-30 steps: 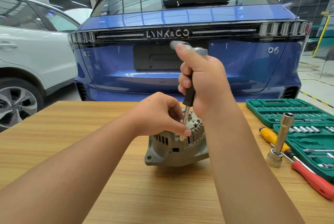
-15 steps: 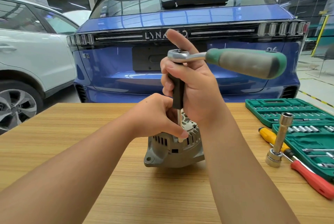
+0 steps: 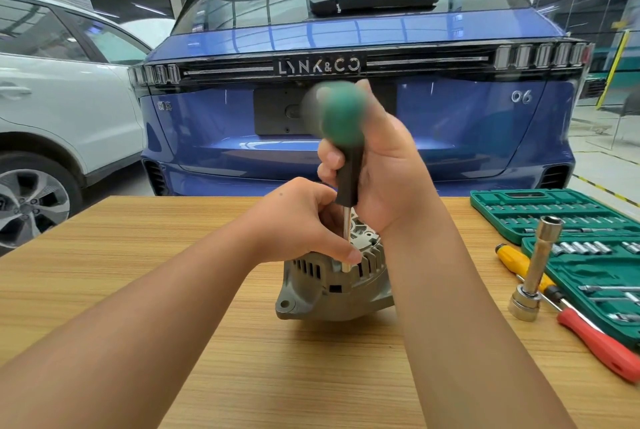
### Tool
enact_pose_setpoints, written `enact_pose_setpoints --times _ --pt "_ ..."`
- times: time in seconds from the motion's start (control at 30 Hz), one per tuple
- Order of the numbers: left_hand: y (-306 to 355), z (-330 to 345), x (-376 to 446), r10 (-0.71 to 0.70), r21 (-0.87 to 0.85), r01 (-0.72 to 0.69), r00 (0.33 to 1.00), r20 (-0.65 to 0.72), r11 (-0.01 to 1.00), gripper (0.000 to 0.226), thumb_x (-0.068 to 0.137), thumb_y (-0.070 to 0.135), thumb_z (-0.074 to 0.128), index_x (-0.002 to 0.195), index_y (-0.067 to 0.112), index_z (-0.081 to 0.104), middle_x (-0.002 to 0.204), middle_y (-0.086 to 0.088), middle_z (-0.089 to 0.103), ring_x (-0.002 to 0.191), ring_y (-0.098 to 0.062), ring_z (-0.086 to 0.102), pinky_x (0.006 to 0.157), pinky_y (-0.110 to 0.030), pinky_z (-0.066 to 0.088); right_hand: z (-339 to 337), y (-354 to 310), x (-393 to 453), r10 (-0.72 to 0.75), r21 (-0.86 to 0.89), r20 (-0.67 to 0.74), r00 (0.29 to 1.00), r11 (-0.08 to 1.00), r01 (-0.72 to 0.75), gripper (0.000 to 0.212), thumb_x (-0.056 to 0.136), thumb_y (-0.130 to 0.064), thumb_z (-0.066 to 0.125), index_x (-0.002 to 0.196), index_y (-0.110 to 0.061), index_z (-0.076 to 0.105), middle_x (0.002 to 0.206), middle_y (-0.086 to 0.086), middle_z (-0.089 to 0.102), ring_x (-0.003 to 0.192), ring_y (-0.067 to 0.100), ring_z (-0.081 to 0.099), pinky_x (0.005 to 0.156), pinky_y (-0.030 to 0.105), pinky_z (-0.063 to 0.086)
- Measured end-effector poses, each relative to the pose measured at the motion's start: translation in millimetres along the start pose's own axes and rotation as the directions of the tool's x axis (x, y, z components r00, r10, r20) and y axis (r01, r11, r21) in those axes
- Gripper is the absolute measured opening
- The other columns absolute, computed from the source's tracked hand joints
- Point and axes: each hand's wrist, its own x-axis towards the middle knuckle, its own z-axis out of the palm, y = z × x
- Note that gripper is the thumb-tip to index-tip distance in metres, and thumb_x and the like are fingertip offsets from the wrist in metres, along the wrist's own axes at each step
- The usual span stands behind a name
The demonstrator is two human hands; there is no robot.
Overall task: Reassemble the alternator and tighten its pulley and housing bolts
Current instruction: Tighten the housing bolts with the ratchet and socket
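The alternator [image 3: 334,284] was seen standing on the wooden counter [image 3: 138,255], near its middle, with the finned housing turned upward. A ratchet [image 3: 346,165] with a black extension and a thin steel shaft was held upright over it, the shaft's lower end set down at the housing's rim. The green handle at the top was blurred. The black extension was gripped by the right hand [image 3: 384,172], whose fingers were curled round it. The lower shaft was pinched by the left hand [image 3: 298,220], which was pressed against the top of the housing. At the right of the counter, a green socket case [image 3: 554,213] lay open; just beside it stood a long socket [image 3: 533,272], with a yellow screwdriver [image 3: 512,258] and a red screwdriver [image 3: 602,345] lying near. A blue car [image 3: 346,109] was parked behind the counter and a white car [image 3: 62,109] at the left.
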Motion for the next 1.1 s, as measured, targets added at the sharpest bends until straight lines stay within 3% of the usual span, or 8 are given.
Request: enact_pose_setpoints --times 0.13,0.23,0.33,0.5,0.63,0.83,0.93,1.1 --pt "1 0 1 0.002 0.001 -0.002 1.000 0.009 1.000 0.032 0.059 0.048 0.095 0.077 0.035 0.071 0.074 0.016 0.073 0.065 0.000 0.068 0.054 -0.014 0.049 0 -4 3 -0.110 -0.212 -0.271 0.956 0.976 0.052 0.019 0.093 -0.021 0.073 0.082 -0.012 0.061 0.057 -0.005 0.040 0.046 0.011 0.031 0.047 0.029 0.026" --pt "2 -1 1 0.013 -0.024 -0.012 1.000 0.018 1.000 0.031 0.058 0.049 0.095 0.075 0.046 0.070 0.072 0.014 0.072 0.061 0.001 0.065 0.056 -0.018 0.049 -7 -11 1 0.033 -0.067 -0.086 0.996 0.997 -0.039 0.020 0.092 -0.020 0.068 0.105 -0.009 0.058 0.061 -0.007 0.047 0.049 0.009 0.039 0.054 0.027 0.030" --pt "2 -3 -1 0.030 -0.040 -0.029 0.999 0.023 0.999 0.028 0.058 0.044 0.096 0.067 0.046 0.069 0.065 0.015 0.070 0.055 0.003 0.062 0.049 -0.012 0.043 -7 -7 -2 0.015 0.010 0.123 0.992 1.000 -0.016 0.036 0.090 -0.013 0.063 0.126 -0.019 0.059 0.068 -0.003 0.047 0.055 0.010 0.042 0.056 0.027 0.033" --pt "0 -2 -2 0.016 -0.033 -0.015 1.000 0.019 0.999 0.033 0.063 0.038 0.095 0.084 0.025 0.074 0.073 0.009 0.074 0.066 -0.008 0.072 0.061 -0.025 0.056 3 9 1 -0.272 -0.229 0.083 0.959 0.931 0.284 0.041 0.097 -0.002 0.060 0.126 -0.030 0.060 0.076 0.002 0.044 0.058 0.018 0.040 0.052 0.028 0.039" --pt "1 -2 -1 0.012 -0.021 -0.011 1.000 0.013 1.000 0.032 0.065 0.038 0.095 0.081 0.022 0.072 0.069 0.011 0.072 0.064 -0.005 0.070 0.064 -0.028 0.057 -3 10 3 -0.242 -0.131 0.086 0.966 0.959 0.252 0.046 0.098 0.004 0.053 0.127 -0.031 0.063 0.090 0.010 0.041 0.058 0.016 0.043 0.053 0.026 0.041" --pt "2 -2 -3 0.013 0.011 -0.013 1.000 0.016 1.000 0.038 0.064 0.038 0.095 0.088 0.017 0.073 0.071 0.012 0.072 0.066 -0.005 0.070 0.066 -0.028 0.060 -8 7 0 -0.123 0.121 0.212 0.969 0.988 0.099 0.044 0.094 -0.032 0.039 0.129 -0.022 0.064 0.087 0.013 0.046 0.064 0.021 0.041 0.059 0.035 0.024" --pt "3 -2 -3 0.021 0.008 -0.021 1.000 0.020 1.000 0.034 0.066 0.036 0.094 0.085 0.018 0.073 0.069 0.011 0.072 0.063 -0.003 0.069 0.063 -0.024 0.057 -6 5 0 -0.081 0.064 0.175 0.981 0.995 0.071 0.043 0.098 -0.049 0.043 0.124 -0.023 0.065 0.086 0.007 0.053 0.064 0.016 0.045 0.058 0.030 0.034" --pt "2 -1 -2 0.010 -0.004 -0.009 1.000 0.005 1.000 0.039 0.064 0.037 0.095 0.086 0.015 0.072 0.066 0.014 0.070 0.059 -0.001 0.065 0.063 -0.030 0.055 3 0 0 -0.029 -0.049 0.009 1.000 0.998 0.030 0.032 0.089 -0.042 0.062 0.103 -0.014 0.064 0.077 0.002 0.056 0.054 0.013 0.044 0.055 0.029 0.032"
